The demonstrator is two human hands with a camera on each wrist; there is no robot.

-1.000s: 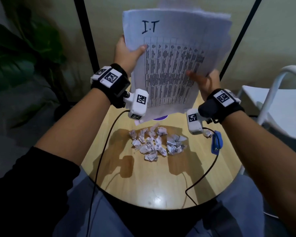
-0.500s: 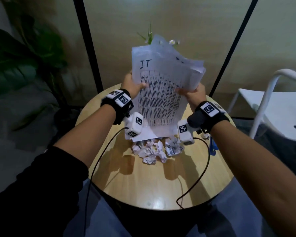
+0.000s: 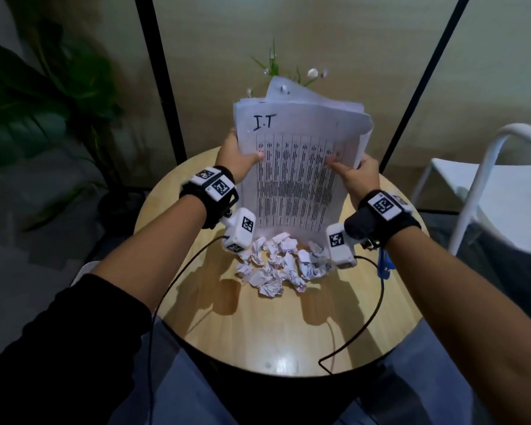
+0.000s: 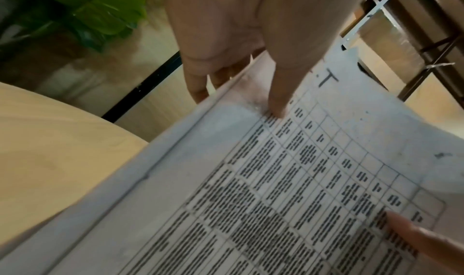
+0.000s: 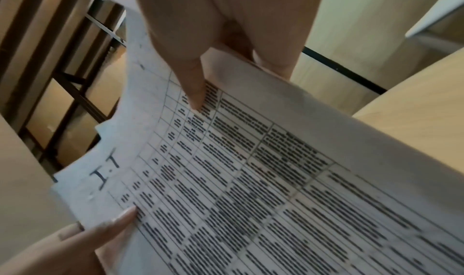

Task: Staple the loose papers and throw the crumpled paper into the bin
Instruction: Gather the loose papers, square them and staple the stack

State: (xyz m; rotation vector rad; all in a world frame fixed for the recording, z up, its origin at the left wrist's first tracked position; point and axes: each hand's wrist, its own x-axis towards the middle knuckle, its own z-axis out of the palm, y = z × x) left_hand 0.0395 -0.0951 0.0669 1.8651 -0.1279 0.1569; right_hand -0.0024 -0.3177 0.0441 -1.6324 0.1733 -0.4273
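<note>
While both hands are busy with the sheets, low in the head view the round wooden table shows a bare near edge with black cables trailing over it. Above that, mid-frame, the crumpled paper sits in a loose pile on the tabletop, untouched. Blue stapler lies right of the pile, partly hidden behind the right wrist camera. Next up, the left hand pinches the left edge of the loose papers, thumb on the printed face, fingers behind. Right hand pinches the right edge the same way. Stack stands upright, bottom edge down at the table just behind the pile; whether it touches the wood, can't tell. Top edges are uneven, a few sheets poking above the front one marked "I.T". Farthest, a small flowering plant peeks over the stack at upper centre; white chair at right. No bin in view.

Step looks like squaring the stack before stapling. Next likely needs edges tapped flush, then one hand freed to reach the stapler.
</note>
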